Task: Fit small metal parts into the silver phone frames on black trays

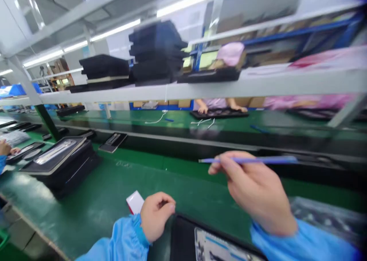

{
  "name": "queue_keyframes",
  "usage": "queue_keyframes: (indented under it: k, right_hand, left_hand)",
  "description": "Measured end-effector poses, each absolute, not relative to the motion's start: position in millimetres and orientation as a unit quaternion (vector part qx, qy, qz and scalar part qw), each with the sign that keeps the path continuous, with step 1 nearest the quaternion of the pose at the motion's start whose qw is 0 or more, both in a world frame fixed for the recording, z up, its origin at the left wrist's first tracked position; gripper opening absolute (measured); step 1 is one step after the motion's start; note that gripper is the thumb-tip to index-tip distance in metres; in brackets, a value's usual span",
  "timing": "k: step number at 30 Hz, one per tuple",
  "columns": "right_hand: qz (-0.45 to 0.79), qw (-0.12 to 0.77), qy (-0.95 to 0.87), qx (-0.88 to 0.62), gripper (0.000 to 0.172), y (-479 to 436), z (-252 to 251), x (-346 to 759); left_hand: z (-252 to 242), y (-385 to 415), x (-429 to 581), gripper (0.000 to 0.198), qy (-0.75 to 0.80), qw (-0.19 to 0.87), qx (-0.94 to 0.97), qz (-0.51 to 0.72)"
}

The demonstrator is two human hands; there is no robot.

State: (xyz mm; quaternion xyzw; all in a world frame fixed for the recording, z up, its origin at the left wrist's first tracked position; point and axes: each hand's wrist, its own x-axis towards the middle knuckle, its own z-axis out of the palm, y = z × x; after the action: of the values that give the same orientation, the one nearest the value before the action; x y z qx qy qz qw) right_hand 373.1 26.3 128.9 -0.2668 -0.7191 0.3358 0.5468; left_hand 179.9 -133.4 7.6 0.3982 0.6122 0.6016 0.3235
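Note:
My right hand (255, 188) is raised over the bench, its fingers pinching a thin blue pen-like stick (269, 160). The stick lies nearly level, with its narrow tip pointing left. My left hand (157, 217) is curled, thumb against the fingers; what is between them, if anything, is hidden. Beside that hand lies a small white box with a red edge (135, 201). Below both hands, at the bottom edge, a black tray (183, 238) bears a flat part with pale and blue strips (218, 247); my right sleeve partly covers it.
On the left stands a stack of black trays (77, 165). A smaller device (113, 141) lies behind it. Clear plastic packaging (327, 215) is at the right. A white shelf rail (200, 91) crosses ahead, bearing black stacks (157, 54). Co-workers' hands (203, 107) show across the bench.

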Motion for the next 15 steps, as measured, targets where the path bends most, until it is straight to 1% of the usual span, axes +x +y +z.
queue_keyframes:
  k: [2, 4, 6, 8, 11, 15]
  right_hand:
    - [0.335, 0.609, -0.682, -0.228, 0.047, 72, 174, 359]
    - [0.319, 0.642, -0.666, -0.206, 0.050, 113, 213, 346]
    - [0.300, 0.658, -0.662, -0.198, 0.051, 145, 239, 335]
    - [0.274, 0.670, -0.662, -0.198, 0.051, 167, 253, 328]
    - [0.205, 0.677, -0.673, -0.213, 0.049, 183, 257, 329]
    - [0.068, 0.673, -0.701, -0.226, 0.038, 189, 250, 338]
  left_hand:
    - [-1, -127, 173, 0.016, 0.615, 0.298, 0.399, 0.611]
    - [-12, -122, 169, 0.013, 0.612, 0.299, 0.409, 0.607]
    - [-24, -119, 167, 0.012, 0.615, 0.298, 0.411, 0.603]
    - [-37, -115, 165, 0.018, 0.622, 0.282, 0.404, 0.608]
    - [-52, -108, 162, 0.028, 0.622, 0.259, 0.397, 0.623]
    - [-61, -101, 156, 0.029, 0.620, 0.259, 0.408, 0.619]
